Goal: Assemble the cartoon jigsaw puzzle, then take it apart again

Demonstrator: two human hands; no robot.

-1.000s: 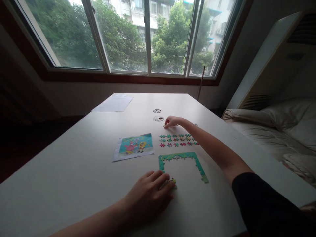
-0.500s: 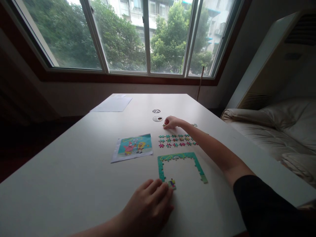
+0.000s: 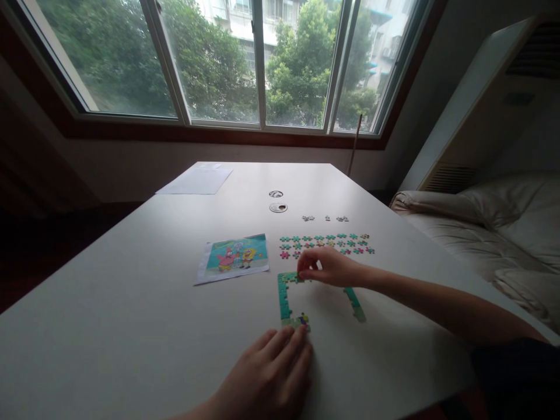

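The jigsaw puzzle frame (image 3: 283, 300) lies on the white table, its top edge and both sides joined, with a short bottom-left strip. My left hand (image 3: 273, 367) rests flat by that strip, fingers stretched out, fingertips touching its lower edge. Over the frame's top edge is my right hand (image 3: 326, 266), thumb and finger pinched on a small puzzle piece, mostly hidden by the fingers. Behind it, loose puzzle pieces (image 3: 319, 238) lie in rows, partly covered by the hand. A picture sheet (image 3: 236, 256) with cartoon characters lies left of them.
Several greyish pieces (image 3: 342, 219) lie farther back, close to two round table inserts (image 3: 278, 207). White paper (image 3: 196, 181) covers the far left corner. A pale sofa (image 3: 464, 227) stands to the right, and a window (image 3: 227, 64) is beyond the table.
My right hand has come back toward me from the far pieces to the puzzle frame's top edge, still pinching a piece. My left hand stays by the bottom-left strip, its fingers flatter.
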